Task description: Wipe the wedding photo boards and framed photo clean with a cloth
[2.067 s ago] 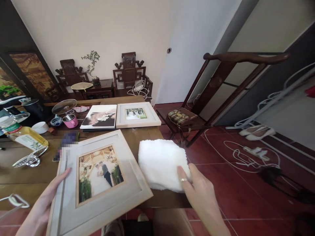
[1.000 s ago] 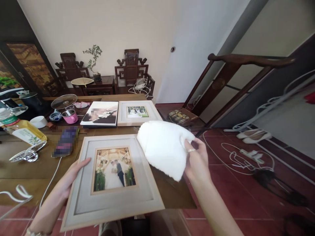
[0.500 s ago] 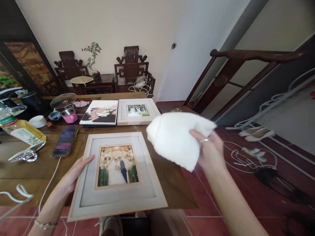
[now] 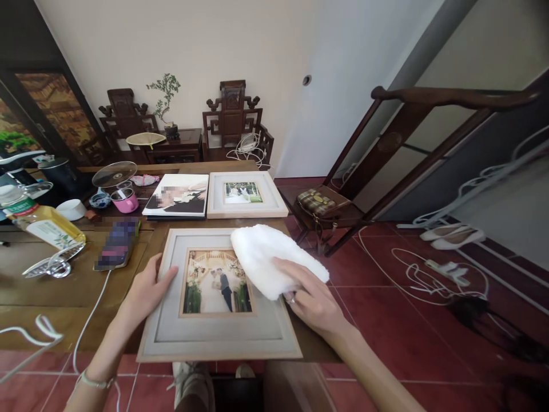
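A light wooden picture frame (image 4: 206,333) with a wedding photo lies tilted at the table's near edge, its front edge jutting past it. My left hand (image 4: 146,288) grips its left side, thumb on the face and the other fingers mostly hidden beneath. In my right hand (image 4: 315,303) is a fluffy white cloth (image 4: 263,254). The cloth rests against the frame's upper right part and covers that corner. Part of the right fingers is hidden under the cloth.
Behind the frame lie a second framed photo (image 4: 218,207) and a photo album (image 4: 171,197). To the left are a phone (image 4: 118,245) on a cable, an oil bottle (image 4: 54,226), a hair clip (image 4: 54,264) and a pink cup (image 4: 124,200). A wooden chair (image 4: 398,137) holds a plaid bag (image 4: 315,201).
My right hand has brought the cloth left and down from beside the frame onto its right side. The frame now lies lower and flatter, still in my left hand.
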`<state>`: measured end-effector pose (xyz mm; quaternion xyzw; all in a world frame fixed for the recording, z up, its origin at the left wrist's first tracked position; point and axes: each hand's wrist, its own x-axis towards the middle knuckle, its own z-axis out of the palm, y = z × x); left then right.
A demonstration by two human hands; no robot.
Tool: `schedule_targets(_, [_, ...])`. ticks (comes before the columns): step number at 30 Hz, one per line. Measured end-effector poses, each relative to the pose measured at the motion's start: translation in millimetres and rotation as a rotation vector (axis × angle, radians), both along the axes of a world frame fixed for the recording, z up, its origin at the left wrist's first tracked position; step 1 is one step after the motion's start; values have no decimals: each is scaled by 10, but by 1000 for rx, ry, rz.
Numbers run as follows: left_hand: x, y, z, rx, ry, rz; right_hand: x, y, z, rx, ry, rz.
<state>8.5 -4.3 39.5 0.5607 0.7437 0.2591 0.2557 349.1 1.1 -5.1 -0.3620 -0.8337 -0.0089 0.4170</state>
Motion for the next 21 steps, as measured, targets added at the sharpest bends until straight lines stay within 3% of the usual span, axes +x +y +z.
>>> schedule_targets(3, [11,-79,-107,120,134,-38,25,-39,-17,-34,20,-23])
schedule_targets(8, [48,-131,-295,249,233,-258,30,8,72,167,-119,-45])
schedule_targets(14, [121,-105,-233,377,352,-371,-71,148,312,-58,-404,-135])
schedule_targets(21, [177,-19,-258,378,341,-506,-74,315,392,-98,-533,-28])
